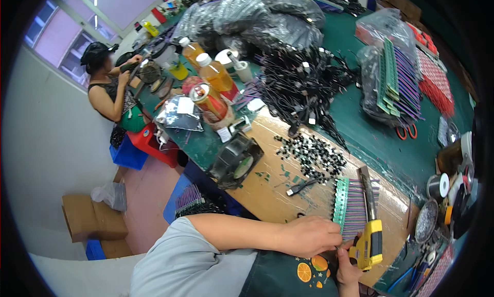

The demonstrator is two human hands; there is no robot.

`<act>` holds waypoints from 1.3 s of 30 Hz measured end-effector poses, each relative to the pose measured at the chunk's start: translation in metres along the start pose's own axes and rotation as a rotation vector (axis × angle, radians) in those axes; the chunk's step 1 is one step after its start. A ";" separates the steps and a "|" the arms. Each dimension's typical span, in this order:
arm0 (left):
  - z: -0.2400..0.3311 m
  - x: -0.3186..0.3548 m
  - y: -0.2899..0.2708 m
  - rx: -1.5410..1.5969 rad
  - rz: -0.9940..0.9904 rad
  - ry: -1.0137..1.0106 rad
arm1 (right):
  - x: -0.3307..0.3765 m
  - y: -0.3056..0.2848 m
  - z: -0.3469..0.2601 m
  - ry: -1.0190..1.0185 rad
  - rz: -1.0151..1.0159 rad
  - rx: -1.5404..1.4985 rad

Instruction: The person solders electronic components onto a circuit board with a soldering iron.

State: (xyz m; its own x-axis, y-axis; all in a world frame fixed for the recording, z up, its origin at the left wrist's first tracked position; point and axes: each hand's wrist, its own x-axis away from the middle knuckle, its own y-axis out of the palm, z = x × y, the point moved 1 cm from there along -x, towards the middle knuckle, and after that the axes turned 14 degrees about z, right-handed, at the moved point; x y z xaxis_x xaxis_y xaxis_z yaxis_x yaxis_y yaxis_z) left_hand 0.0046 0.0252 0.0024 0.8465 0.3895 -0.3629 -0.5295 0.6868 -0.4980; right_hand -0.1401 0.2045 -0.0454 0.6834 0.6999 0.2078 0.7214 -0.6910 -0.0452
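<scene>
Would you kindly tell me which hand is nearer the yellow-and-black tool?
Right. The right hand is just left of the yellow-and-black tool, contact unclear; the left hand lies farther left.

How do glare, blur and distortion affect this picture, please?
In the head view, black fisheye vignetting rounds all four corners; glare glints off the plastic bags and glossy brown board; part of the co-worker's head is blurred; the left hand and right hand show no marked motion blur.
</scene>
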 end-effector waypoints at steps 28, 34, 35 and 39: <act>-0.053 -0.066 -0.029 -0.518 0.200 -0.081 | -0.012 -0.013 -0.010 0.159 -0.149 -0.242; -0.057 -0.071 -0.033 -0.532 0.175 -0.063 | -0.016 -0.012 -0.015 0.149 -0.154 -0.170; -0.057 -0.072 -0.033 -0.540 0.170 -0.063 | -0.016 -0.012 -0.016 0.151 -0.154 -0.170; -0.058 -0.074 -0.036 -0.544 0.137 -0.072 | -0.018 -0.010 -0.020 0.166 -0.120 -0.151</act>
State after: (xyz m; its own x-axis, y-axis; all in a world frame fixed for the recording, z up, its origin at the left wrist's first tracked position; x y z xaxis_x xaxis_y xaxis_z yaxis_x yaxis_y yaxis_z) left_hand -0.0425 -0.0636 0.0018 0.7594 0.5068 -0.4080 -0.5712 0.2192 -0.7910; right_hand -0.1613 0.1955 -0.0295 0.5570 0.7477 0.3615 0.7629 -0.6327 0.1330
